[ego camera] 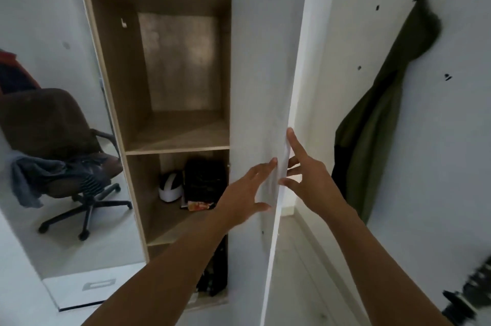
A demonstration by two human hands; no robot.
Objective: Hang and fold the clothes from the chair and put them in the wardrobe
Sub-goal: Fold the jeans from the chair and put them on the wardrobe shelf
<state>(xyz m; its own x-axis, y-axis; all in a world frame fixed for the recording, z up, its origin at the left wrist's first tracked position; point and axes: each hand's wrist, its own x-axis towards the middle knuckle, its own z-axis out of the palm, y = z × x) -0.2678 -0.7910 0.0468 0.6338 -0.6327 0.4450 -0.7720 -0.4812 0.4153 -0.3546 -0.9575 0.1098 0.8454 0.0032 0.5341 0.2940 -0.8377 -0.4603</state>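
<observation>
The wardrobe door's [265, 60] free edge runs upright, 12 to 6 o'clock, between the hands. The left hand [244, 193] lies flat on its inner face and the right hand [310, 179] touches the edge from 3 o'clock — both straight-fingered, gripping nothing. The clothes [39, 174] drape the chair [53, 123] at 9 o'clock — well apart, on the left hand's side.

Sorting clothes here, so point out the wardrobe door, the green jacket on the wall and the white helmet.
wardrobe door [263, 60], head view, middle of its white face
green jacket [377, 123], head view, middle of the hanging fabric
white helmet [170, 189], head view, on its rounded shell
</observation>
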